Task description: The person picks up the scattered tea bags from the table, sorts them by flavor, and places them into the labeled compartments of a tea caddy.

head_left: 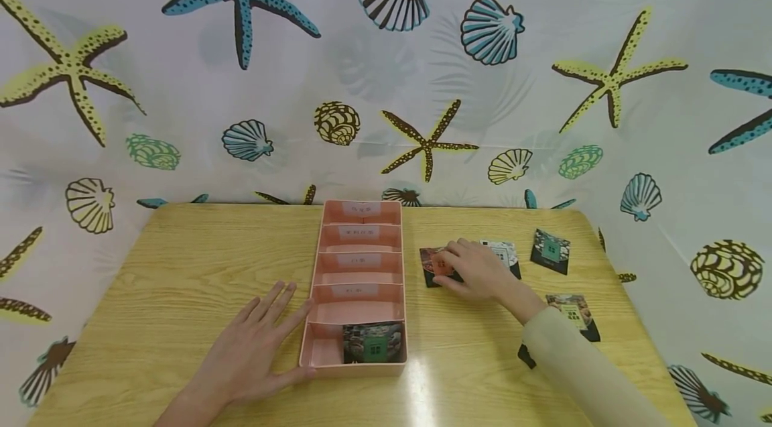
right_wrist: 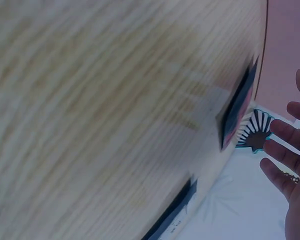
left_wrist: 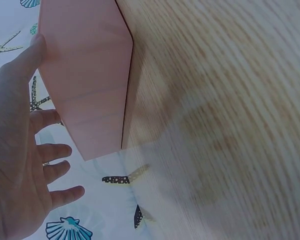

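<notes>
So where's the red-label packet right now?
In the head view, the red-label packet lies on the table, just right of the pink box, partly covered by the right hand.

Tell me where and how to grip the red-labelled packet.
The red-labelled packet is probably best pinched by its near and far edges, from above right, where the right hand is: it looks thin, lies nearly flat, and bare table borders both edges.
</notes>
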`<state>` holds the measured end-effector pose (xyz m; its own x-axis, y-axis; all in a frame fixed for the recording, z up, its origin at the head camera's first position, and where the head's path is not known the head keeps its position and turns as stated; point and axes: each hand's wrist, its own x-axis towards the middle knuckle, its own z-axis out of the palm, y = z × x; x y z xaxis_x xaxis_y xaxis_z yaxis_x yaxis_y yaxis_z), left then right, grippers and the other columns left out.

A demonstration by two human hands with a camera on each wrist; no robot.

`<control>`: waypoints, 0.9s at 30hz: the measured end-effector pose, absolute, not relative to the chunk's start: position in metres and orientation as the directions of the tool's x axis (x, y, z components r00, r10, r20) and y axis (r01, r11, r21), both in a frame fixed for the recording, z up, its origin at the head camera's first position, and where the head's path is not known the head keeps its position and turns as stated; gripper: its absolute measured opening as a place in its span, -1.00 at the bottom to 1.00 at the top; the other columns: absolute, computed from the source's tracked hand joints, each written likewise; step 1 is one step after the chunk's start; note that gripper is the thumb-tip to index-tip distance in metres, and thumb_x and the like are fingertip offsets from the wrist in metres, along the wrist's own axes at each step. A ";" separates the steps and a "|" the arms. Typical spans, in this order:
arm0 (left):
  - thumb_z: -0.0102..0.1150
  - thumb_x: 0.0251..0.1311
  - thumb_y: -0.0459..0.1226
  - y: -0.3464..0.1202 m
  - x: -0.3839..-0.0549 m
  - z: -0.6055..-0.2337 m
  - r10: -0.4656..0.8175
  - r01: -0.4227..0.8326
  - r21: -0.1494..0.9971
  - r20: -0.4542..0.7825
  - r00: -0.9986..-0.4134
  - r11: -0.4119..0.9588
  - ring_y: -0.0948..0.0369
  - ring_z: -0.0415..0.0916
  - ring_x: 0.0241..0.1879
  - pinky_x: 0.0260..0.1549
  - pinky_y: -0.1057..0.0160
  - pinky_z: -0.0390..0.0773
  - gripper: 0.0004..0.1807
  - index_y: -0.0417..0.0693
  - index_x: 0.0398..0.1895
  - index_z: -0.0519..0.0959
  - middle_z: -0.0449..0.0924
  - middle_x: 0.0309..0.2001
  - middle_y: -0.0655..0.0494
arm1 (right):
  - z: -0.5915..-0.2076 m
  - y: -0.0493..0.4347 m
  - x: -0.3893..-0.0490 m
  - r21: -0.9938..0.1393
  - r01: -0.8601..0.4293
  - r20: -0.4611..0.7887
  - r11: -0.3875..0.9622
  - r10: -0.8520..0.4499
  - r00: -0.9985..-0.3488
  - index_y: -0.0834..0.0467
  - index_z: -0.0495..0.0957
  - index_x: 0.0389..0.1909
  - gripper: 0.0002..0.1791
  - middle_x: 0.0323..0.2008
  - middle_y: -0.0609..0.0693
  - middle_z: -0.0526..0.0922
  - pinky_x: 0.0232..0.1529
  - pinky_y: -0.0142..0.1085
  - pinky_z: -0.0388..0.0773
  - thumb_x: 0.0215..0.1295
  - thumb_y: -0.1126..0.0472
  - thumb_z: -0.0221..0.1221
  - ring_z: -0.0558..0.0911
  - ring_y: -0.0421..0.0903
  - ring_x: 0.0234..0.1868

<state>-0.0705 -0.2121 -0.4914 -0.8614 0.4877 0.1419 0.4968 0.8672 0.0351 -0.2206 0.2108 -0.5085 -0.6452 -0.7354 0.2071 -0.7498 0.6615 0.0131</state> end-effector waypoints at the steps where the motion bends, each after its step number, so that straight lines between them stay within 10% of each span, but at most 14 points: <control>1: 0.13 0.14 0.55 -0.212 -0.070 -0.491 0.487 0.496 0.036 0.142 -0.862 0.867 -0.16 0.23 0.61 0.43 -0.23 0.48 0.07 0.17 0.60 0.37 0.27 0.62 -0.18 | -0.510 0.211 -0.223 0.016 -0.745 0.192 0.667 -0.733 -0.653 0.08 0.66 0.19 -0.51 -0.05 0.03 0.71 -0.23 -0.15 0.66 0.48 -0.18 0.24 0.65 -0.04 -0.17; 27: 0.10 0.16 0.55 -0.211 -0.071 -0.488 0.483 0.489 0.052 0.100 -0.870 0.871 -0.17 0.22 0.62 0.44 -0.24 0.47 0.08 0.16 0.61 0.35 0.26 0.62 -0.18 | -0.535 0.217 -0.255 -0.002 -0.667 0.017 0.745 -0.667 -0.745 -0.03 0.55 0.35 -0.34 0.16 0.07 0.62 0.10 -0.01 0.70 0.50 -0.39 0.06 0.63 0.03 0.09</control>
